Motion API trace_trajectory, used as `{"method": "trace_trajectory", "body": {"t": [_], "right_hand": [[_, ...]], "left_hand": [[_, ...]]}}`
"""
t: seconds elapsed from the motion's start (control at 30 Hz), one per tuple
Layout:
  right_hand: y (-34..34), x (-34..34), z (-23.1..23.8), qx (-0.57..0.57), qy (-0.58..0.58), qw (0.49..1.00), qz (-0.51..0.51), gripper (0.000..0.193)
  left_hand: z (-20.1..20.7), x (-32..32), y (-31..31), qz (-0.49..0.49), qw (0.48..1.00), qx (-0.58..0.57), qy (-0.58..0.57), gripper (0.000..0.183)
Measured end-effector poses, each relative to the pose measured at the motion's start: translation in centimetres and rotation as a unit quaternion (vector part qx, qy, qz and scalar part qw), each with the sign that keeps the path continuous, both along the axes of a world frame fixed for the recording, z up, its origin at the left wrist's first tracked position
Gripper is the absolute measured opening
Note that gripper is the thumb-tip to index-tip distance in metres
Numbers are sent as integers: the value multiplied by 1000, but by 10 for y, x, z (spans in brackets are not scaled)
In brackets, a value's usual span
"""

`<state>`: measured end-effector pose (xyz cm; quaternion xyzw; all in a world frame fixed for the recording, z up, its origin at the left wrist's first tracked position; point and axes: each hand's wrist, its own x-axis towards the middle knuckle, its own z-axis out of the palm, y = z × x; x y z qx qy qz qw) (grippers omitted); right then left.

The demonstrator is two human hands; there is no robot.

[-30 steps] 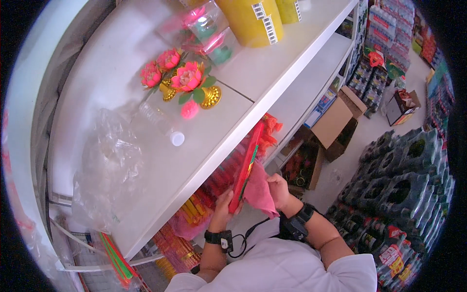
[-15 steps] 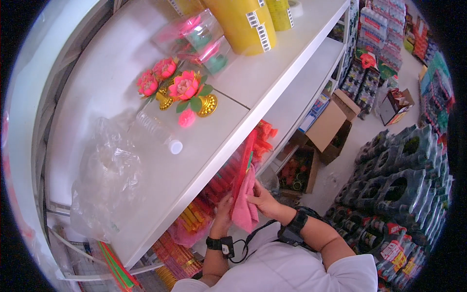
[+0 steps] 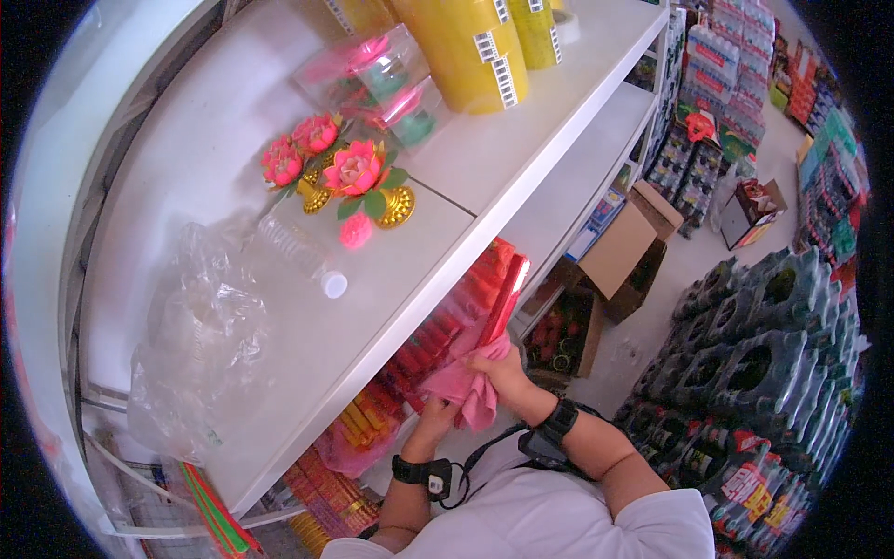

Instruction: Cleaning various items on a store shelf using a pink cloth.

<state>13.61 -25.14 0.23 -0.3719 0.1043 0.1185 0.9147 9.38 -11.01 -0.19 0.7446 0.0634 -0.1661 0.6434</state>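
A pink cloth (image 3: 480,396) is bunched in my right hand (image 3: 506,374), whose fingers close over it around a long red packet (image 3: 504,303). The packet slants up and away from me, its upper end catching the light. Lower down, my left hand (image 3: 434,423) grips near the packet's bottom end, its fingertips partly covered by the cloth. Both hands are just in front of the white shelf's edge, over a lower level. There, red packets (image 3: 430,340) lie in rows beside yellow-orange bundles (image 3: 365,419).
On the white shelf (image 3: 372,317) sit pink lotus ornaments (image 3: 354,166), a clear bottle (image 3: 298,247), crumpled plastic (image 3: 200,326) and yellow tape rolls (image 3: 466,56). Open cardboard boxes (image 3: 619,242) stand at the right. Wrapped bottle packs (image 3: 754,349) are stacked on my right.
The red packet has tilted over to the right, showing its shiny upper end. My right hand has wrapped the cloth around the packet, where the cloth hung loosely before.
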Motion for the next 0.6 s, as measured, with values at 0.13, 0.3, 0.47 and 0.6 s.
{"method": "trace_trajectory", "body": {"t": [0.13,0.3,0.47,0.6], "right_hand": [[-15,13,-2,41,-7,999,-31,33],[-32,30,0,44,15,997,-61,27],[-56,54,-3,45,14,996,-70,26],[-62,73,8,11,7,998,-58,17]], "left_hand": [[7,3,0,-57,994,49,84,24],[8,-6,-5,-38,997,-30,56,26],[11,-10,10,-52,995,-42,74,35],[2,-19,29,15,993,-37,109,39]]}}
